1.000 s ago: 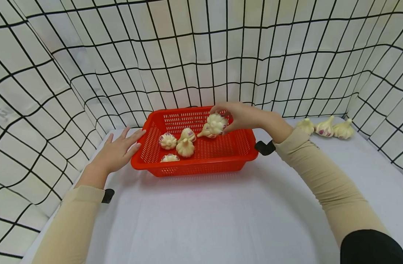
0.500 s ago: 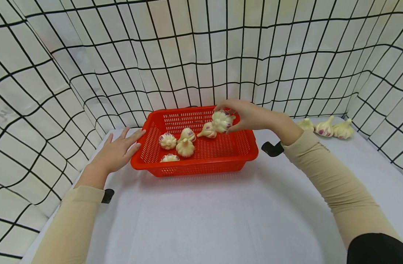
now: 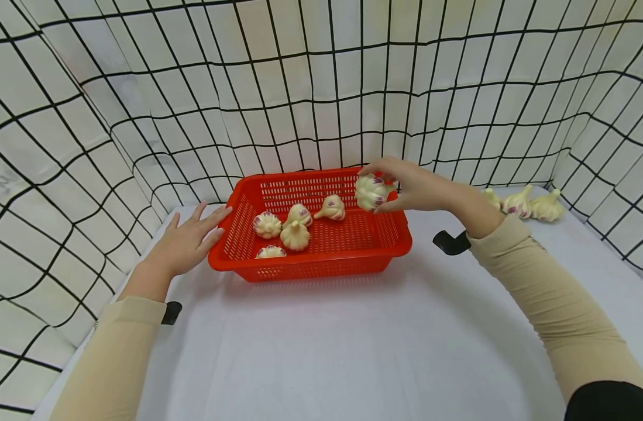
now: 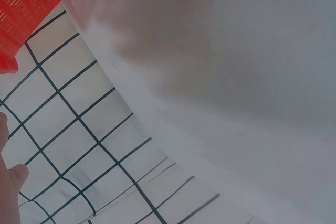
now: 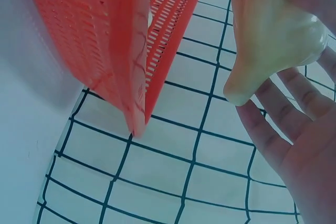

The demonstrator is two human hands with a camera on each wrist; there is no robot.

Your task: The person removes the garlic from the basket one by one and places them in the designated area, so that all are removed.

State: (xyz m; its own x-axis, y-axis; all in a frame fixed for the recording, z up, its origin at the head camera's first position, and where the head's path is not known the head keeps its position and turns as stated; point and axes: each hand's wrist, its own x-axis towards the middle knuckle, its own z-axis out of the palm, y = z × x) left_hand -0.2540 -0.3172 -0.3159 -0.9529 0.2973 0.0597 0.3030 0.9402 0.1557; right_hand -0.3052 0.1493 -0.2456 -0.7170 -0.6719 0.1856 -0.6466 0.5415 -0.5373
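Note:
Above the right end of a red plastic basket (image 3: 310, 270), my right hand (image 3: 413, 186) grips a garlic bulb (image 3: 370, 192) with purple streaks. In the right wrist view the bulb (image 5: 275, 30) shows its stem pointing down and left, between thumb and fingers. Several garlic bulbs lie in the basket, among them one (image 3: 332, 207) near the middle and one (image 3: 295, 235) further left. My left hand (image 3: 188, 241) has its fingers extended, fingertips at the basket's left rim. Only a small part of that hand (image 4: 9, 187) shows in the left wrist view.
Three more garlic bulbs stand at the back right of the white table (image 3: 321, 351), one (image 3: 517, 202) between the other two. Black wire grid (image 3: 321, 88) lines the back and both sides. The basket sits close to the back grid.
My right hand has moved right with the garlic bulb, away from the bulb at the basket's middle, now fully visible. The left hand and basket have stayed in place.

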